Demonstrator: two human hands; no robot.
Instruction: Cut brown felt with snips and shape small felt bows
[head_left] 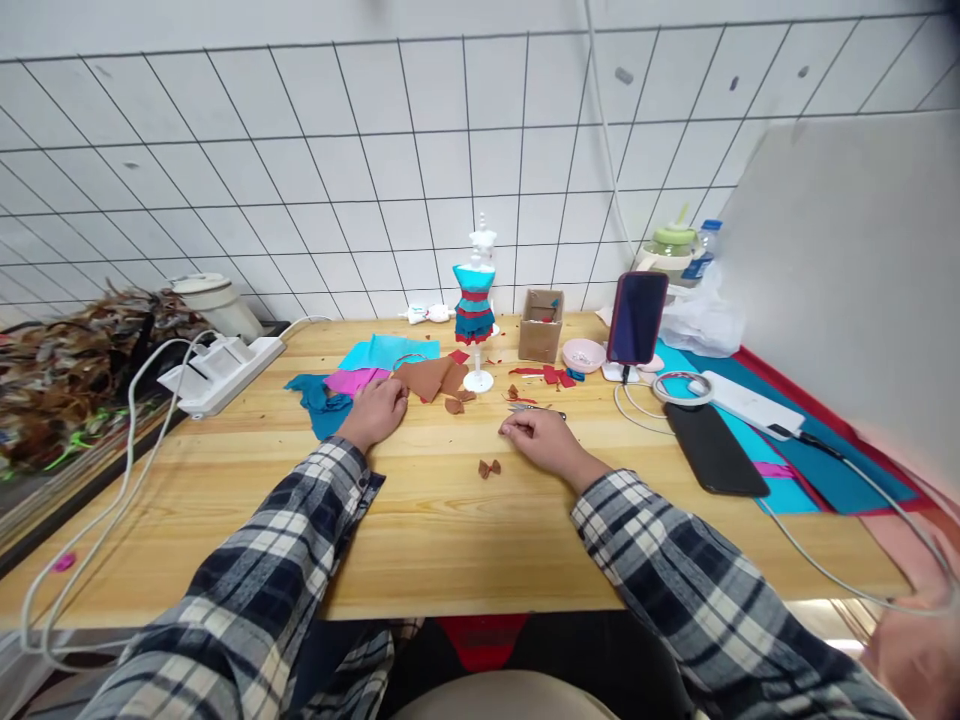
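Observation:
My left hand (pixel 376 412) lies on the table with its fingers loosely bent, by the pink fabric (pixel 357 380) and the edge of the brown fabric (pixel 424 378). Nothing shows in its grasp. To the right, my right hand (pixel 541 440) rests with fingers curled together and no object visible between them. Just behind it are small scissors (pixel 536 409), partly hidden. A small brown fabric bow (pixel 489 468) sits on the wood between my hands, touched by neither. Beyond stands a white mini dress form (pixel 478 381) wearing a tiered blue and red dress (pixel 475 306).
Blue fabric scraps (pixel 319 398) lie left. Behind are a cardboard box (pixel 541 326) and a pink bowl (pixel 583 355). An upright phone (pixel 637 318), a dark phone (pixel 716 450) and a white power bank (pixel 754 405) with cables occupy the right. A power strip (pixel 225 372) is at left.

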